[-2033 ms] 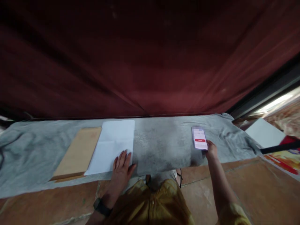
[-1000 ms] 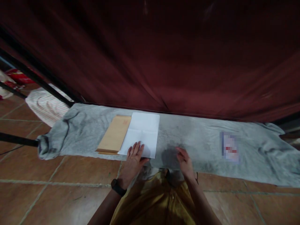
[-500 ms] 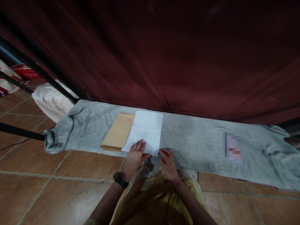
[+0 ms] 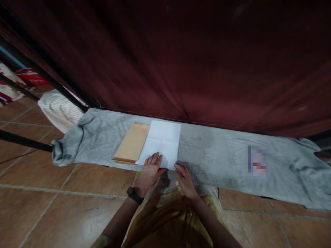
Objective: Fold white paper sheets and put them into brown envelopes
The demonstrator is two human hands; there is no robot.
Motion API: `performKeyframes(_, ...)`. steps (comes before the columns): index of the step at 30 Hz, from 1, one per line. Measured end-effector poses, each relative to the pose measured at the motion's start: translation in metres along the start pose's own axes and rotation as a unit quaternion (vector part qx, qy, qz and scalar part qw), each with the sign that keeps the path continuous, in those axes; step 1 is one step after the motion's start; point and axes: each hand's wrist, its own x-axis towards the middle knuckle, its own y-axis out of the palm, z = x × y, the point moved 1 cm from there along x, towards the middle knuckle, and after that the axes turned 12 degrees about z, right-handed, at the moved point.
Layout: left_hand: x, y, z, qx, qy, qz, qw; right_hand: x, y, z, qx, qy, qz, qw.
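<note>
A white sheet of paper (image 4: 163, 132) with a crease across it lies on a grey cloth (image 4: 204, 148). My left hand (image 4: 151, 168), with a dark band on the wrist, rests flat on its lower part, fingers stretched out. At the sheet's lower right corner is my right hand (image 4: 184, 181); its bent fingertips touch the edge, and the thumb sits apart below. Left of the sheet, touching or nearly touching it, lies a brown paper envelope (image 4: 133, 143), with what may be another under its lower edge.
A blurred-out flat item (image 4: 258, 163) lies on the cloth to the right. Behind the cloth hangs a dark red curtain (image 4: 181, 69). Black bars (image 4: 26, 141) and a striped cloth (image 4: 60, 108) are at the left, above a tiled floor (image 4: 85, 206).
The view has shifted slightly. Both hands stay in nearly the same place on the paper, and the sheet and envelope keep their positions on the cloth.
</note>
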Motion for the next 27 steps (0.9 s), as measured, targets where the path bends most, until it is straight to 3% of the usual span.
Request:
performKeyframes(4,-0.001,0.002,0.000,-0.003,-0.001,-0.004,1.000,0.008,-0.002,0.014,0.066,0.038,0.006,0.997)
performKeyframes(10,-0.004,0.004,0.001,-0.014,0.004,-0.011,1.000,0.020,-0.005,0.033,0.078,0.081,0.068,0.991)
performKeyframes(18,-0.010,0.005,-0.012,-0.032,0.001,-0.056,0.998,0.032,-0.001,0.040,0.119,0.085,0.057,0.988)
performKeyframes(22,-0.012,-0.007,-0.020,-0.045,0.011,-0.067,0.997,0.022,-0.026,0.058,0.161,0.067,0.018,0.984)
performKeyframes(27,-0.005,-0.043,-0.047,-0.081,0.004,-0.086,0.993,0.002,-0.076,0.099,0.128,0.029,-0.045,0.990)
